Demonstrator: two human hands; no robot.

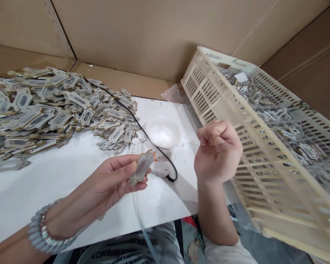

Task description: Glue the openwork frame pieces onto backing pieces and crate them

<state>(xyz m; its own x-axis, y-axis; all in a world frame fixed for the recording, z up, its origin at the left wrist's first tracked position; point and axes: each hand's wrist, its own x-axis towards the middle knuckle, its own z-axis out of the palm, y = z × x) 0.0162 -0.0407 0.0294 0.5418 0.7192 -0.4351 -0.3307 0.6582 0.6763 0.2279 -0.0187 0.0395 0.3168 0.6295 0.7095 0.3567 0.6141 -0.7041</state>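
My left hand [118,176] pinches a small grey ornate frame-shaped plaque [142,167] between thumb and fingers, tilted above the white table. To its right, my right hand [218,152] is raised with its fingers curled closed; whatever they hold, if anything, is hidden. Behind the plaque lies a white glue gun [162,168] with a black cable, partly covered by my left hand. A long translucent strip [143,223] hangs below that hand over the table edge. A large heap of similar plaques [44,102] covers the table's left and back.
A shallow white bowl [163,132] stands behind the glue gun. On the right, a cream slotted crate [209,91] holds several clear bags of white and brown pieces [275,115]. A black cable [123,106] crosses the heap. Cardboard walls [143,36] enclose the back.
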